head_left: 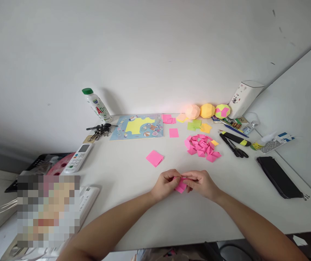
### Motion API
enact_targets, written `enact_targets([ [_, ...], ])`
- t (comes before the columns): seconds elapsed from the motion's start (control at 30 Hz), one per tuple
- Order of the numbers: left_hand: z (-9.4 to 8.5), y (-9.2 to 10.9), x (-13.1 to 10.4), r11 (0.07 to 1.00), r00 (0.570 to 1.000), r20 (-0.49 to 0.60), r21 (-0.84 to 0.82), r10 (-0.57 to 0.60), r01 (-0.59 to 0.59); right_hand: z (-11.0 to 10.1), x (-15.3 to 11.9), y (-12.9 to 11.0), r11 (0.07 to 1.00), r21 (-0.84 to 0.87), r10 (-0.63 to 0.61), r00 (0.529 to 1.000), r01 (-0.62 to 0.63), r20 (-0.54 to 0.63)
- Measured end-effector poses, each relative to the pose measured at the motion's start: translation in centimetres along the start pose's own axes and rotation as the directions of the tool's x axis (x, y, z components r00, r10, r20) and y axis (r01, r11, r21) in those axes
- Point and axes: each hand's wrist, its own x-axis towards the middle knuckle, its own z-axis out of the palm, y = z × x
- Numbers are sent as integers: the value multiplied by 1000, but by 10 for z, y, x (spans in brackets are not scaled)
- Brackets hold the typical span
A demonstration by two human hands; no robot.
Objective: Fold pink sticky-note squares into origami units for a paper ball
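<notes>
Near the front middle of the white table (122,163), a small pink paper (180,186) is pinched between both hands. My left hand (166,184) grips its left side with thumb and fingers. On its right side my right hand (201,183) closes over the upper edge. Fingers hide part of the paper. A folded pink paper (155,158) lies up and left of the hands. Up and to the right sits a pile of folded pink pieces (201,145). A flat pink square (174,133) lies farther back.
Paper balls (207,111) and a white box (245,98) stand at the back right. Scissors (233,145), a cutter (235,138) and a black pouch (279,177) lie right. Leftward are a bottle (97,105), keys (102,130), a remote (78,158) and a blue sheet (114,132).
</notes>
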Motion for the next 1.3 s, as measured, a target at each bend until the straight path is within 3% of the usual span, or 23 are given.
enact_targets([
  [0.27,-1,0,0,993,999,2,-113,-45,45,-1,0,-5,998,36,52,999,-52,8],
  [0.67,6,-2,-2,1000,999,-52,19,13,-12,5,-1,-2,992,-119,-39,998,33,-50],
  [1.0,-1,-4,2,981,988,-135,-185,-79,53,-16,3,-12,996,-93,-25,988,11,-149],
  [1.2,-1,-4,2,977,990,-108,-202,-91,67,-3,1,-4,997,-62,-37,999,35,-20],
  [1.3,-1,-1,2,976,991,-86,-203,-98,78,1,0,2,999,-35,-19,1000,19,-10],
])
